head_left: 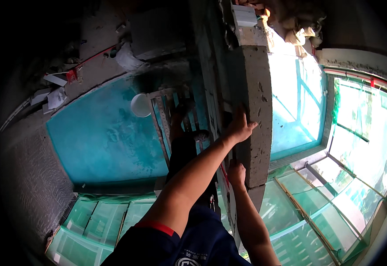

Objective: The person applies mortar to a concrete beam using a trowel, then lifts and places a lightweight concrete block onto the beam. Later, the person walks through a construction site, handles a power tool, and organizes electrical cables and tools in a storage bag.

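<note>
My left hand (242, 128) grips the near edge of a pitted grey concrete beam (257, 75), thumb and fingers resting against it. Lower down, my right hand (237, 173) is curled on the same beam's edge, beside a dark gap with a thin red line, perhaps a pipe or wire. Below me, my feet (200, 135) in dark shoes stand on or over a narrow ladder (159, 117) with worn rails. The ladder's lower part is partly hidden by my legs and arm.
Far below lies a turquoise-coated floor (100, 128) with a white bucket (140, 104). Debris (58, 95) and bags (129, 57) lie on grey flooring at upper left. Beyond the beam are a sunlit turquoise surface (286, 137), green-netted windows (361, 115) and sacks (297, 35).
</note>
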A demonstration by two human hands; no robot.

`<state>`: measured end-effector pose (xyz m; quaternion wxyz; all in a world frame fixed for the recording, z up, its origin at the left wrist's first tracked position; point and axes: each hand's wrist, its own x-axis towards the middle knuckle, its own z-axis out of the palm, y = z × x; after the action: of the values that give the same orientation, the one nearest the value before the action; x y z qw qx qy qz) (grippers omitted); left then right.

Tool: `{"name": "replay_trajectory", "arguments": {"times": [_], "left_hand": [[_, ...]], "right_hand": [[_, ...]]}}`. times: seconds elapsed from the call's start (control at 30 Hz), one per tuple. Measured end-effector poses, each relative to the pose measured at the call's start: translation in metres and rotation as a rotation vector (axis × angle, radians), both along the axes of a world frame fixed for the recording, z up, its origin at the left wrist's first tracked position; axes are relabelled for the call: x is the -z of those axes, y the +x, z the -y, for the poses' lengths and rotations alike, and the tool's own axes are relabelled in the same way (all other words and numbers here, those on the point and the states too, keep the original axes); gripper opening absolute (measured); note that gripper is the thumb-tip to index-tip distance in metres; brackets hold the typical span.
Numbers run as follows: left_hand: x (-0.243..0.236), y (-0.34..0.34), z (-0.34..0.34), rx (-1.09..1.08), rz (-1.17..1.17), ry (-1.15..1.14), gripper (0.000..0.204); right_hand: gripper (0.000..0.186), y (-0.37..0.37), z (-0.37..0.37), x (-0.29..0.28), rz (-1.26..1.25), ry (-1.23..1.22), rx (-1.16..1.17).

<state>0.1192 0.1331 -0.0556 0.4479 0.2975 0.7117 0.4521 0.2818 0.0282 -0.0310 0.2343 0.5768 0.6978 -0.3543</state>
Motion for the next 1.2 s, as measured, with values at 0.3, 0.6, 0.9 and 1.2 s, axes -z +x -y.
{"name": "replay_trajectory", "arguments": {"times": [0.3,0.6,0.9,1.2], "left_hand": [[-0.024,-0.015,0.001,0.024,0.111,-0.086,0.089],[-0.022,-0.018,0.001,0.062,0.093,0.013,0.071],[0.046,-0.026,0.016,0.242,-0.029,-0.16,0.068],[0.0,-0.033,-0.009,0.275,0.032,-0.032,0.054]], "right_hand": [[0.055,-0.072,-0.044,0.007,-0.069,-0.05,-0.076],[0.036,-0.044,-0.068,-0.099,0.007,-0.265,0.013],[0.044,0.092,-0.019,-0.23,-0.135,-0.229,0.246],[0.049,0.172,0.005,-0.133,-0.092,0.05,0.339]]}}
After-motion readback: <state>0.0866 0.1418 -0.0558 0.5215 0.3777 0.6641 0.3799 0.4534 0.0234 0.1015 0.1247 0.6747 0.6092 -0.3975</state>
